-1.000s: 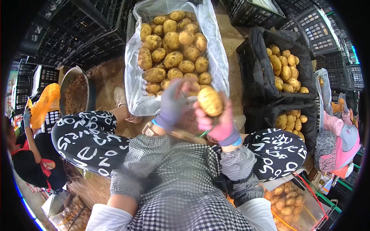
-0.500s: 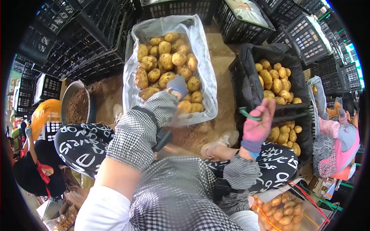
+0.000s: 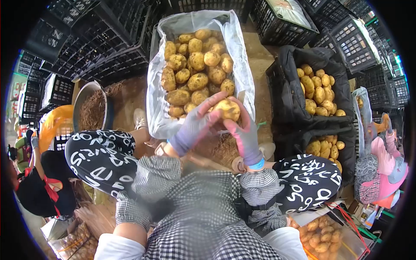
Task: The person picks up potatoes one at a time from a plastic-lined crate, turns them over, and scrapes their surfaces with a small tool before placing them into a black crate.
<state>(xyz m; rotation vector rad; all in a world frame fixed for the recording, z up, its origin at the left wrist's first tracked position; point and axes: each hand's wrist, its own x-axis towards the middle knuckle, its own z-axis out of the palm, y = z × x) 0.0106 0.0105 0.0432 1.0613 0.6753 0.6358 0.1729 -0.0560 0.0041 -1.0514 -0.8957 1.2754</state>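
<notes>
A yellow, dirt-marked potato [image 3: 228,110] is held up between my two hands, over the near edge of a lined crate. My left hand [image 3: 193,128], in a grey-and-pink glove, curls its fingers round the potato's left side. On the other side my right hand [image 3: 245,135], gloved alike, grips it with thumb and fingers. A small green piece [image 3: 261,124] shows beside my right hand; what it belongs to is hidden. Just beyond lie many more potatoes [image 3: 197,60] in the crate with a whitish plastic liner [image 3: 157,86].
To the right stand two black-lined crates [image 3: 284,65] of potatoes. A round tub [image 3: 92,110] of brown soil is at left. Black crates [image 3: 104,39] are stacked behind. Bagged potatoes [image 3: 320,234] lie at lower right. Other people [image 3: 381,173] sit at both sides.
My left hand has drawn back from among the crate's potatoes, and a potato is now held up. My right hand has moved left to meet it. The view has shifted slightly.
</notes>
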